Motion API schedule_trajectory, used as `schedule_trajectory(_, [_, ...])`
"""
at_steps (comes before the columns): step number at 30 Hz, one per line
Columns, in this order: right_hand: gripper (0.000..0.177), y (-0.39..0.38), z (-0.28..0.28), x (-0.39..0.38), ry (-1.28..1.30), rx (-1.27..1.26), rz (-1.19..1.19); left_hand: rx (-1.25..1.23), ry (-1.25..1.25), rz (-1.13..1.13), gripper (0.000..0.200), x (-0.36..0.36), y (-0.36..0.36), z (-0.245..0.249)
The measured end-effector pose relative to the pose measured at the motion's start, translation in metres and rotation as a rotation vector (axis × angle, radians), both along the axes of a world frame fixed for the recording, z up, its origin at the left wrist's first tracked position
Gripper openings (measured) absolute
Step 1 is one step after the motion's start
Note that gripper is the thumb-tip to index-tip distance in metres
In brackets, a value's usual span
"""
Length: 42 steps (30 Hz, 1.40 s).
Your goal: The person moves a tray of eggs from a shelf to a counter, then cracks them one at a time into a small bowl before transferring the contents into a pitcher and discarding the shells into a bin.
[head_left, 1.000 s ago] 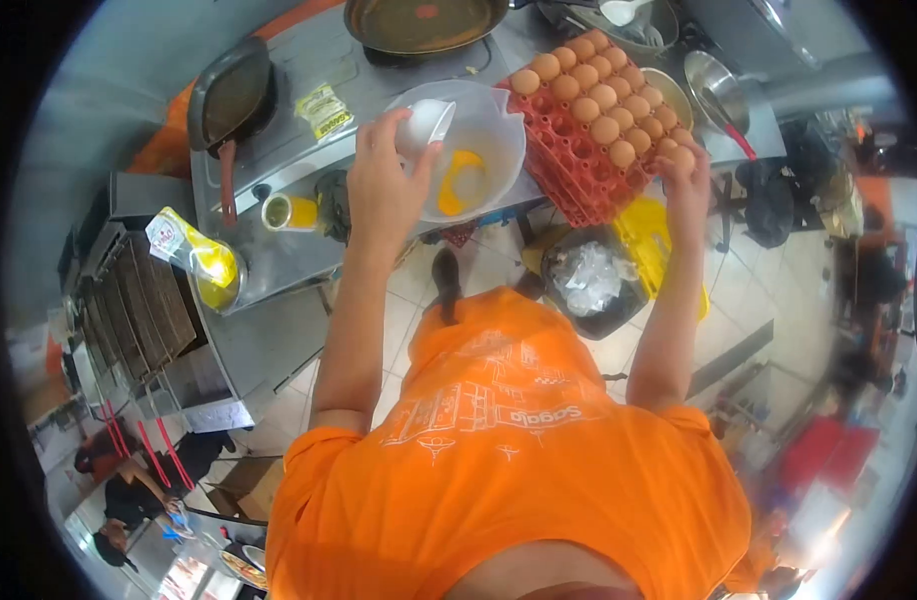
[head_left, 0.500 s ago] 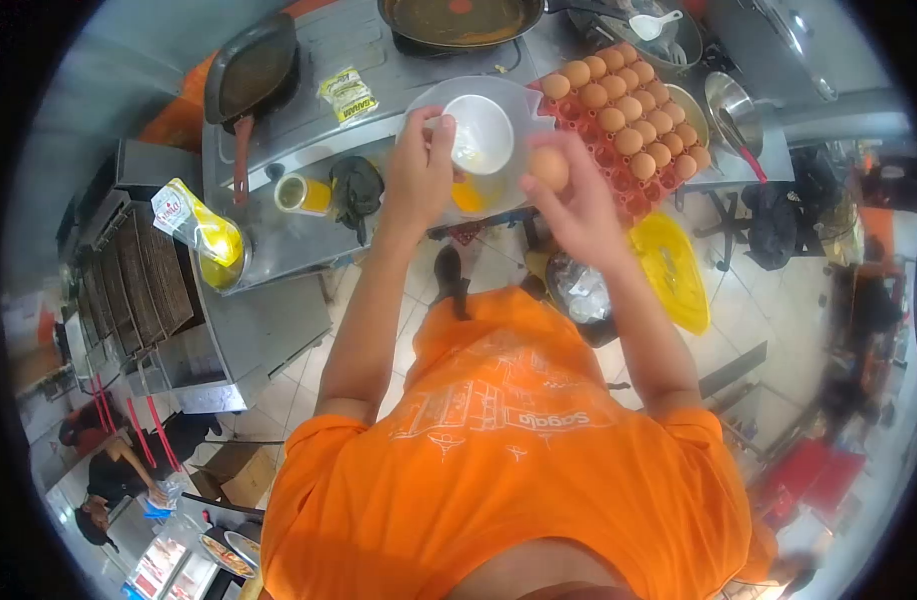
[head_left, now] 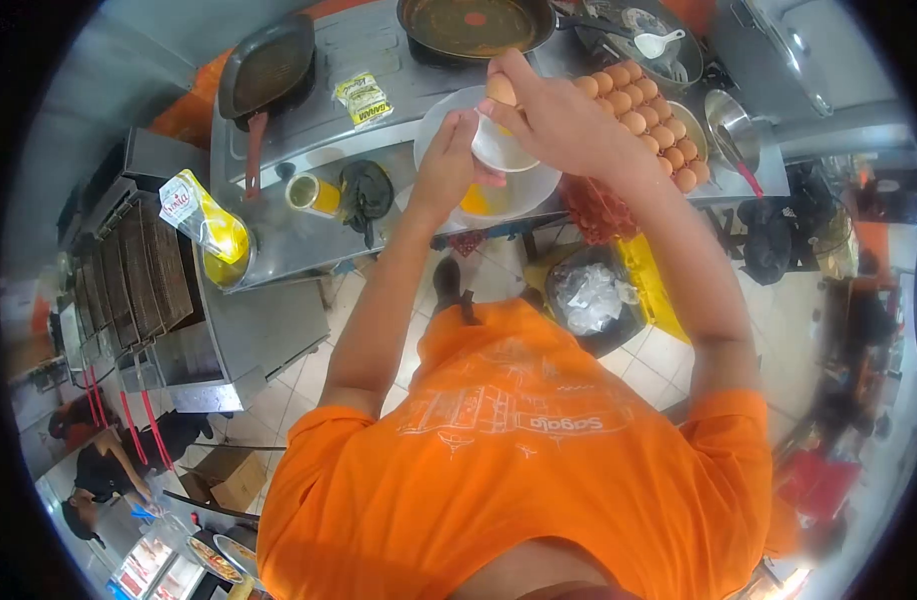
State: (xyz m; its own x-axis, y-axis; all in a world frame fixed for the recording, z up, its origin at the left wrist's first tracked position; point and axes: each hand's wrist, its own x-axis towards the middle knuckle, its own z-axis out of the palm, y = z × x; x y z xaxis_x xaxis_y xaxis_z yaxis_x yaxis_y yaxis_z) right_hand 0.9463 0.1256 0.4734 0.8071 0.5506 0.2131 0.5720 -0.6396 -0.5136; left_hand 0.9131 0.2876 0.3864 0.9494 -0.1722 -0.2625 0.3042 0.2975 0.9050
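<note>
My left hand (head_left: 447, 160) grips a small white bowl (head_left: 509, 155) by its side, thumb at the rim. An egg (head_left: 501, 90) is in the fingers of my right hand (head_left: 554, 115), right above the bowl's far rim. A spot of yellow shows between the egg and the inside of the bowl. Below both hands stands a large translucent bowl (head_left: 434, 107) with yellow yolk (head_left: 476, 200) in it. To the right, partly behind my right forearm, lies a red egg tray (head_left: 599, 208) with rows of brown eggs (head_left: 662, 135).
Across the counter (head_left: 279, 225) are a square pan (head_left: 269, 65), a round pan (head_left: 476, 22), a yellow packet (head_left: 364, 98), a yellow-labelled jar (head_left: 314, 194) and a yellow pouch (head_left: 207, 220). A metal bowl (head_left: 731, 120) sits far right. Below stands a lined bin (head_left: 591, 300). A person (head_left: 114, 465) works lower left.
My right hand has carried the egg left and away from me, from beside the large bowl to over the white bowl. The white bowl is now more tilted and partly covered by my hands.
</note>
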Motion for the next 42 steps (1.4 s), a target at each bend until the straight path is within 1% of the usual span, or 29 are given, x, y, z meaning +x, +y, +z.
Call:
schedule_trajectory(1, [0.038,0.001,0.004,0.001,-0.003,-0.064,-0.017,-0.002,0.0,0.001,0.045,0.0,0.0,0.0])
schedule_trajectory(3, [0.036,0.005,0.02,-0.003,0.036,-0.096,-0.023,-0.003,-0.042,-0.008,0.058,-0.002,0.001,0.001])
schedule_trajectory(5, [0.034,0.004,0.022,-0.004,0.074,-0.126,-0.035,0.018,-0.046,-0.005,0.058,-0.002,0.0,0.002])
schedule_trajectory(7, [0.032,-0.002,0.017,-0.002,-0.063,-0.029,0.071,0.035,-0.051,-0.01,0.057,-0.002,-0.002,0.004])
schedule_trajectory(9, [0.032,-0.009,0.017,-0.013,-0.068,-0.004,0.057,0.008,0.059,-0.015,0.054,-0.001,-0.003,0.006])
schedule_trajectory(11, [0.033,-0.023,0.012,-0.027,-0.049,0.013,0.023,-0.046,0.035,-0.048,0.052,0.006,-0.001,-0.005])
schedule_trajectory(13, [0.035,-0.042,0.001,-0.049,-0.117,0.17,-0.036,-0.13,0.044,-0.094,0.049,0.005,0.0,-0.006])
schedule_trajectory(14, [0.035,-0.054,-0.008,-0.061,-0.096,0.161,-0.063,-0.137,0.068,-0.119,0.049,0.004,-0.001,-0.003])
schedule_trajectory(16, [0.036,-0.081,-0.034,-0.088,-0.186,0.269,-0.155,-0.142,0.093,-0.028,0.048,0.006,0.001,0.003])
schedule_trajectory(20, [0.038,-0.142,-0.123,-0.163,0.04,0.176,-0.502,-0.121,0.082,0.013,0.048,0.006,0.013,0.003])
schedule_trajectory(21, [0.037,-0.155,-0.146,-0.183,0.167,0.165,-0.558,-0.113,0.07,0.022,0.048,0.006,0.016,0.004])
schedule_trajectory(22, [0.037,-0.165,-0.161,-0.197,0.294,0.153,-0.613,-0.036,0.024,0.049,0.048,0.005,0.018,0.005])
schedule_trajectory(23, [0.037,-0.173,-0.165,-0.206,0.286,0.164,-0.607,0.039,-0.022,0.073,0.047,0.004,0.02,0.006])
schedule_trajectory(24, [0.037,-0.176,-0.161,-0.21,0.16,-0.106,-0.653,0.044,-0.033,0.074,0.047,0.003,0.021,0.008])
schedule_trajectory(25, [0.037,-0.179,-0.16,-0.209,0.029,-0.378,-0.694,0.155,-0.058,0.094,0.047,0.001,0.021,0.011])
schedule_trajectory(26, [0.037,-0.183,-0.16,-0.202,0.023,-0.374,-0.7,0.265,-0.079,0.11,0.046,-0.001,0.021,0.013])
schedule_trajectory(27, [0.038,-0.181,-0.144,-0.185,0.119,-0.252,-0.789,0.264,-0.085,0.098,0.046,-0.004,0.02,0.014])
schedule_trajectory(28, [0.039,-0.178,-0.133,-0.168,0.214,-0.127,-0.877,0.392,-0.121,0.072,0.045,-0.007,0.02,0.015])
schedule_trajectory(29, [0.036,-0.175,-0.131,-0.149,-0.141,-0.02,-0.807,0.52,-0.16,0.048,0.043,-0.007,0.02,0.016])
schedule_trajectory(30, [0.035,-0.16,-0.113,-0.128,-0.217,0.04,-0.828,0.521,-0.168,0.04,0.043,-0.006,0.02,0.013])
schedule_trajectory(31, [0.035,-0.147,-0.095,-0.108,-0.295,0.102,-0.841,0.682,-0.275,0.014,0.041,-0.007,0.021,0.006])
schedule_trajectory(32, [0.035,-0.144,-0.091,-0.092,-0.3,0.109,-0.84,0.843,-0.383,-0.008,0.04,-0.008,0.022,0.004])
schedule_trajectory(34, [0.034,-0.14,-0.088,-0.062,-0.541,-0.362,-0.785,0.866,-0.425,-0.008,0.041,-0.012,0.018,0.008])
schedule_trajectory(35, [0.034,-0.143,-0.098,-0.048,-0.548,-0.352,-0.781,0.884,-0.465,-0.014,0.042,-0.014,0.015,0.01])
schedule_trajectory(37, [0.036,-0.152,-0.122,-0.029,-0.396,-0.459,-0.787,0.915,-0.482,-0.009,0.044,-0.016,0.015,0.012])
schedule_trajectory(38, [0.036,-0.157,-0.127,-0.025,-0.404,-0.447,-0.773,0.937,-0.494,-0.01,0.046,-0.017,0.015,0.013])
schedule_trajectory(40, [0.037,-0.159,-0.124,-0.022,-0.3,-0.406,-0.693,0.934,-0.498,0.03,0.046,-0.018,0.017,0.015])
schedule_trajectory(41, [0.043,-0.158,-0.118,-0.025,-0.227,-0.36,-0.723,0.897,-0.513,0.056,0.046,-0.017,0.018,0.014])
schedule_trajectory(42, [0.043,-0.159,-0.116,-0.028,-0.228,-0.361,-0.7,0.861,-0.527,0.08,0.045,-0.019,0.019,0.013])
